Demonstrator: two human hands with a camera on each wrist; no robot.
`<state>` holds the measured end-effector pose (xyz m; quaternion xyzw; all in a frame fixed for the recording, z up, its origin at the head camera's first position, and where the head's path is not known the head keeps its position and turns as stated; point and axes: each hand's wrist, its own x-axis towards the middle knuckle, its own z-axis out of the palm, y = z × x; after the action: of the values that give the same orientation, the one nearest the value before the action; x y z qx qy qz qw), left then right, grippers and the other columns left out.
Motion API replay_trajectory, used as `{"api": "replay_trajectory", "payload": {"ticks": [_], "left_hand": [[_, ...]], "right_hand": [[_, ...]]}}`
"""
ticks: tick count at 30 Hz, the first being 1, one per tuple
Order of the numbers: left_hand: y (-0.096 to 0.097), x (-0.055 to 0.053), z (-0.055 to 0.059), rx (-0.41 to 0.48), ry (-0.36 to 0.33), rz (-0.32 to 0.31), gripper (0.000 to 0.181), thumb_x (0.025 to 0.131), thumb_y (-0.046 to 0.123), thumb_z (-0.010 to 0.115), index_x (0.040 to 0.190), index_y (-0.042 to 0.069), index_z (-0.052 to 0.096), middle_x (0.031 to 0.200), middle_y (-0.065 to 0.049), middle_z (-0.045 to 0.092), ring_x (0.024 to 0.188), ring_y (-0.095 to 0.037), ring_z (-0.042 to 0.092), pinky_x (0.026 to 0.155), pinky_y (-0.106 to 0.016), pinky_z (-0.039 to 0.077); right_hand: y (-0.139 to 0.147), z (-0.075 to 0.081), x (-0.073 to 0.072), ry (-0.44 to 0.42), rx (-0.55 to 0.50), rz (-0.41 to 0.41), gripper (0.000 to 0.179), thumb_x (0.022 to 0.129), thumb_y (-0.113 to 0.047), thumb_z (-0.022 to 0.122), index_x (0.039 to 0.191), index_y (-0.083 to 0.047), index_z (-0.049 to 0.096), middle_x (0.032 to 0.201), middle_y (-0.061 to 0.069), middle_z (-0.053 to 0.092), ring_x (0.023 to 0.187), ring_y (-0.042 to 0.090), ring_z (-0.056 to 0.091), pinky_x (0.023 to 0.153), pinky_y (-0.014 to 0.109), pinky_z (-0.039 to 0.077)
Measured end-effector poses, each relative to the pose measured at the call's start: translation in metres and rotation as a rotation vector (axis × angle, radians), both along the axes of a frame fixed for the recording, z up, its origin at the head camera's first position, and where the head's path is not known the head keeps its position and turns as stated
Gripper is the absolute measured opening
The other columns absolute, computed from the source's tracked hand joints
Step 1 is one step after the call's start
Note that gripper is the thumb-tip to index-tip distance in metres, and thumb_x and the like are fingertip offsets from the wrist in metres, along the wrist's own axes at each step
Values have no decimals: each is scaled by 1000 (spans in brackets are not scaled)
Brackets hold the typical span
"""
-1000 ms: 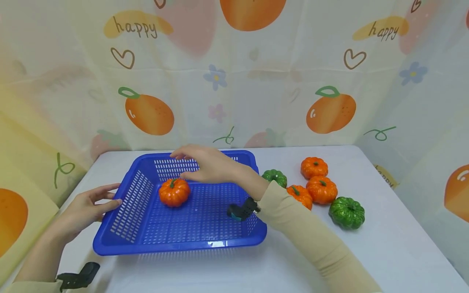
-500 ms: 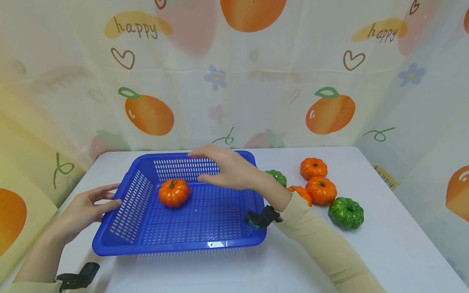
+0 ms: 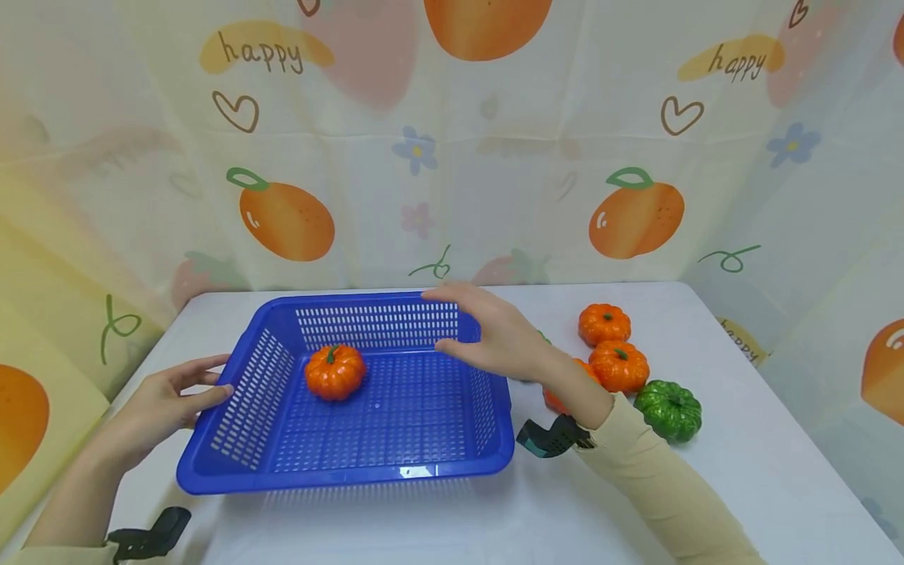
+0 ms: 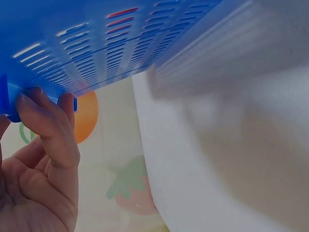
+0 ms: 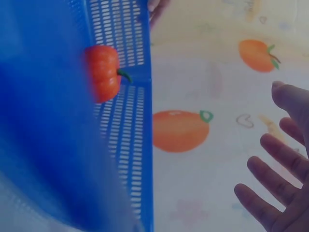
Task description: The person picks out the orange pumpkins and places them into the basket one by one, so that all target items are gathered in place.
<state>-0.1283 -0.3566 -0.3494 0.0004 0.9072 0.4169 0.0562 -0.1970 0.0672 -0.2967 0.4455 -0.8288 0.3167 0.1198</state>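
1. The left hand (image 3: 165, 400) grips the left rim of the blue basket (image 3: 374, 412), thumb on the rim and fingers curled behind it, near the left edge of the tabletop (image 3: 770, 463).
2. The right hand (image 3: 497, 333) holds nothing; its fingers are spread, with the thumb well apart from them, over the right end of the basket.
3. The basket takes up much of the tabletop's left half, its long sides running roughly along the near and far edges.
4. Inside it, toward its left wall, sits one orange pumpkin (image 3: 335, 373), upright with its green stem on top.
5. The other pumpkins lie on the tabletop's right half. The far orange pumpkin (image 3: 605, 325) is closest to the far right corner, with the middle orange pumpkin (image 3: 619, 367) just in front of it.
6. The bright green pumpkin (image 3: 668, 411) sits nearer the right edge.
7. The right wrist partly covers the third orange pumpkin (image 3: 554, 401), and only slivers of the second green pumpkin (image 3: 544, 337) show.
8. Both wrists carry a black camera, (image 3: 556, 436) and a printed cloth (image 3: 452, 196) hangs beyond the far edge.
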Motion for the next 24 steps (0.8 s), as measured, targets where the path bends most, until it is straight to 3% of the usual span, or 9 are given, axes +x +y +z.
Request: {"api": "replay_trajectory", "payload": {"ticks": [13, 20, 24], "left_hand": [[1, 0, 1, -9, 2, 0, 64, 92, 28, 57, 141, -3, 30, 115, -24, 49, 68, -12, 63, 61, -30, 54], [0, 0, 0, 0, -1, 4, 64, 92, 28, 57, 141, -2, 30, 112, -20, 50, 68, -13, 63, 61, -30, 54], [0, 0, 0, 4, 1, 6, 64, 91, 28, 58, 141, -3, 30, 111, -19, 50, 67, -13, 63, 60, -30, 54]], "right_hand": [[42, -24, 12, 13, -37, -100, 61, 79, -15, 73, 133, -13, 46, 133, 5, 49, 123, 19, 46, 97, 38, 44], [63, -40, 16, -21, -64, -167, 65, 77, -13, 75, 135, -15, 45, 134, 2, 48, 124, 17, 45, 100, 39, 41], [76, -49, 16, 0, -76, -192, 67, 75, -12, 76, 135, -13, 45, 134, 4, 49, 124, 20, 46, 98, 41, 41]]}}
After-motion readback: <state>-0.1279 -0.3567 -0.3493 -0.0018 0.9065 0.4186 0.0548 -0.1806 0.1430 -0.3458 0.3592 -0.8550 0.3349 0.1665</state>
